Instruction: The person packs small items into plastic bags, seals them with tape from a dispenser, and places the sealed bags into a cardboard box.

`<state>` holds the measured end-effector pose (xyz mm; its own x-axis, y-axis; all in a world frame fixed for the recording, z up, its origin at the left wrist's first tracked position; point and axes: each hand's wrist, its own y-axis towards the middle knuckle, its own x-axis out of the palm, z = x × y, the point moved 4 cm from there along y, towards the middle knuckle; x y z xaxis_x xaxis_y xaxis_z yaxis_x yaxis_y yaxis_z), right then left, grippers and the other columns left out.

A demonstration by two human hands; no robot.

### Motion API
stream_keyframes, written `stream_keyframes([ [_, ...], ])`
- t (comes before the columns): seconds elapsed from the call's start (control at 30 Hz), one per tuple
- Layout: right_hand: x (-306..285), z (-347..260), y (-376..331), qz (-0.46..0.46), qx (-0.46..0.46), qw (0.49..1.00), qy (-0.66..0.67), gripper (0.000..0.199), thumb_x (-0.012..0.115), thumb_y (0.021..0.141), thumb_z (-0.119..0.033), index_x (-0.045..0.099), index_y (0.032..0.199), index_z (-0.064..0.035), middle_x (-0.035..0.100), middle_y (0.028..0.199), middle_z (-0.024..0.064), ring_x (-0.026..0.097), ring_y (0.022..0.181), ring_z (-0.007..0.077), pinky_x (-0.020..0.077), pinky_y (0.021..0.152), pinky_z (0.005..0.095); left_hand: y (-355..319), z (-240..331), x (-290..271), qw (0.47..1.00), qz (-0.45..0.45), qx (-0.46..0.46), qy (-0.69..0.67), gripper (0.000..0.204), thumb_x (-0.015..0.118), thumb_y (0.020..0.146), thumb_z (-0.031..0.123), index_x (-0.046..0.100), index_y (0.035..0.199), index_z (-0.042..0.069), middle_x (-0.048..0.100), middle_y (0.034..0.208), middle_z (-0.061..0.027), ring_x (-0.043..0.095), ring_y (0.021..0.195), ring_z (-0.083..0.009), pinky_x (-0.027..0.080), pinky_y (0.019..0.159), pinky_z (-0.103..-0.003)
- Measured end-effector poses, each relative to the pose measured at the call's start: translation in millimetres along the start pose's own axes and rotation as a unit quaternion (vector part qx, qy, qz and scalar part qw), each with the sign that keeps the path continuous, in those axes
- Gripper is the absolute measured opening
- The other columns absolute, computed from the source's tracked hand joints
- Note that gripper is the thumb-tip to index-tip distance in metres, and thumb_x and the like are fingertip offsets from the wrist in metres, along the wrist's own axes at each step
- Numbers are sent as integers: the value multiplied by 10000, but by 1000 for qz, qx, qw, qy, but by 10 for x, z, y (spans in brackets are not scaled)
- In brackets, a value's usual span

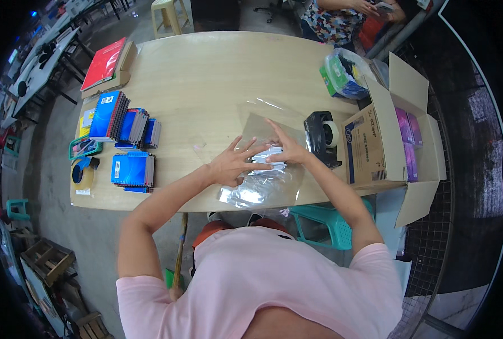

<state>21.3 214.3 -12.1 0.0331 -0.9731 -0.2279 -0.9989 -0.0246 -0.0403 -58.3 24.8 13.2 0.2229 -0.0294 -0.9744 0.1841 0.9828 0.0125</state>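
I judge this a smoothing step, the left hand (234, 164) and right hand (290, 149) spread over the pale stack (278, 167) and clear film (256, 190) on the surface (206, 73), next calling for a snug fold.

Notebooks (133, 168) left on table (189, 68), tape dispenser (317, 141) right, plastic film (251, 191) between, carton (367, 150) farther right

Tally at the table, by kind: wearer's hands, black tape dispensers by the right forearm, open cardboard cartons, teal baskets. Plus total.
Left hand and right hand: 2
Black tape dispenser: 1
Open cardboard carton: 1
Teal basket: 1
Total: 5
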Motion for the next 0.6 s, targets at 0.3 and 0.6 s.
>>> stream_keyframes([
  [0.3,62,201,-41,21,42,992,118,1082,769,803,-93,37,1596,-173,625,992,75,592,943,145,467,832,284,-60,214,47,987,93,-89,-96,919,715,578,72,474,1412,373,267,1586,-55,214,1489,-334,71,1149,-703],
  [0.6,-289,343,-367,375,45,926,14,524,689,896,-131,481,1369,-43,639,970,63,607,882,132,494,780,290,-18,251,15,995,67,-80,2,771,588,765,-2,466,1413,398,301,1580,80,167,1507,-291,89,1163,-682],
])
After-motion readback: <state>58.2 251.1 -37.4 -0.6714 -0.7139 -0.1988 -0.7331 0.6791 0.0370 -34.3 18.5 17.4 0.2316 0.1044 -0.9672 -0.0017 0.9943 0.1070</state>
